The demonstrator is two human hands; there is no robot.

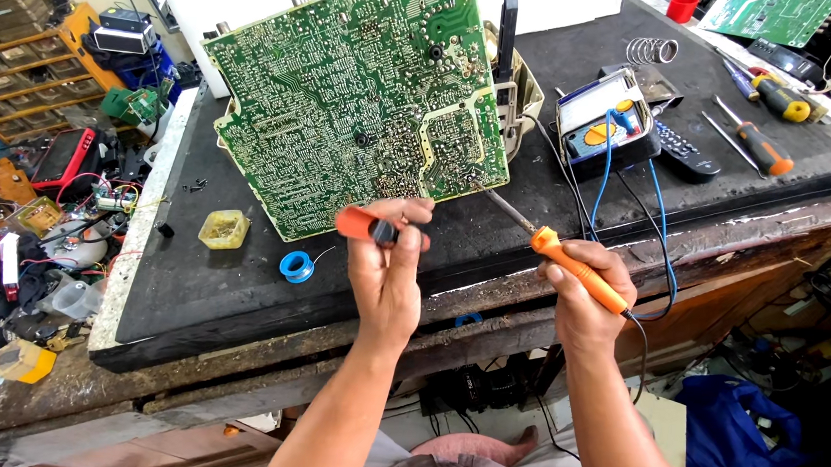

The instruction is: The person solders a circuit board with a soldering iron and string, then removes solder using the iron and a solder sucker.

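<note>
- Left hand (385,272) pinches an orange-and-black tool (365,226) just below the green circuit board (357,98); the board leans tilted on the dark surface (236,289)
- Right hand (581,299) grips an orange soldering iron (558,258); its tip touches the board's lower right edge
- A blue solder spool (296,266) lies near the left hand

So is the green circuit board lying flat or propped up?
Propped up: the circuit board stands tilted on its lower edge on the black bench top, solder side toward the camera.
</note>
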